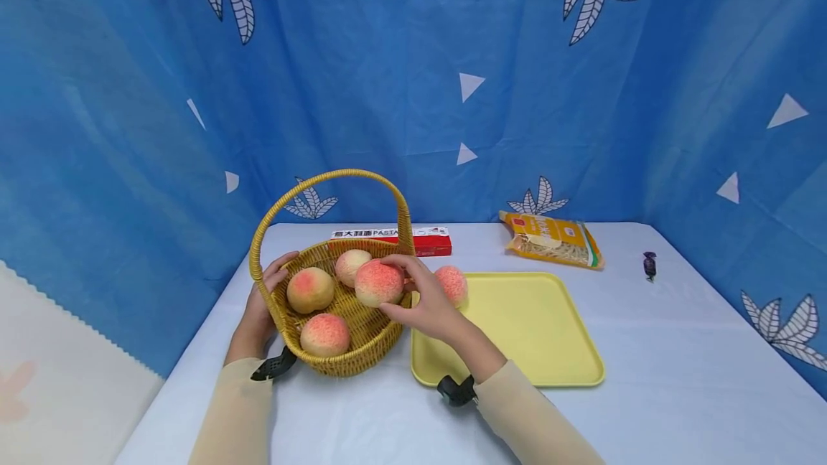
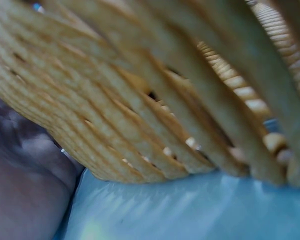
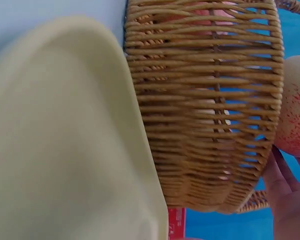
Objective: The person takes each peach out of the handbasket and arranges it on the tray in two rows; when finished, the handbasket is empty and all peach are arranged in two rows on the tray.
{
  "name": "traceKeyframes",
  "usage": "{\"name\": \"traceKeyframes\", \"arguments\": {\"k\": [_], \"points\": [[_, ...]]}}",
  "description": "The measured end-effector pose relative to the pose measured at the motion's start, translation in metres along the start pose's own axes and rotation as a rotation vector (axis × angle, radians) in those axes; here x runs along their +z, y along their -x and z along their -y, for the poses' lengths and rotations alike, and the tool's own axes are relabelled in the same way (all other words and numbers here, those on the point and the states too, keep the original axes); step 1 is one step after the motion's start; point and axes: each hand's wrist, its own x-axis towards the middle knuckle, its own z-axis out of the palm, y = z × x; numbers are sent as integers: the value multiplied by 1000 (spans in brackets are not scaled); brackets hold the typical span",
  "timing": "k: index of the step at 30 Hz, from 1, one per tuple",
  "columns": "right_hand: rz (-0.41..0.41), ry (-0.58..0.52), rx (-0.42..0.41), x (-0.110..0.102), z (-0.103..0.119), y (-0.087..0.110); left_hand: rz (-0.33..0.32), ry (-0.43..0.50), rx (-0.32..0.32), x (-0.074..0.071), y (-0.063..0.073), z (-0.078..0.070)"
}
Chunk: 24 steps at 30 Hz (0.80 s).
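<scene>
A woven wicker basket with a tall arched handle stands between two hands. The left hand holds its left rim. The right hand grasps a peach between thumb and fingers, over the right side of the basket's opening. That peach is round, pale cream below, with speckled coral red across its top. Three more lie inside: a yellower peach just beside the left fingers, a front peach nearer the wearer, and a paler peach just beyond the held one. Right of the right fingers, a yellow tray bears one reddish peach at its far left corner.
</scene>
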Motion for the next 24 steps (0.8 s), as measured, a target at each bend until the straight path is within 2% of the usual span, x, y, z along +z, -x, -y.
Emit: {"name": "traceKeyframes", "arguments": {"k": [8,12,16,24], "points": [[-15,45,-14,-20,2,1,6,-10,-4,1,1,0],[-34,13,-5,-33,0,2,9,4,-9,0,-1,0],[-33,-13,37,-47,0,4,11,2,-14,-1,-1,0],[7,99,79,-80,-6,7,13,-21,-12,-1,1,-1]]}}
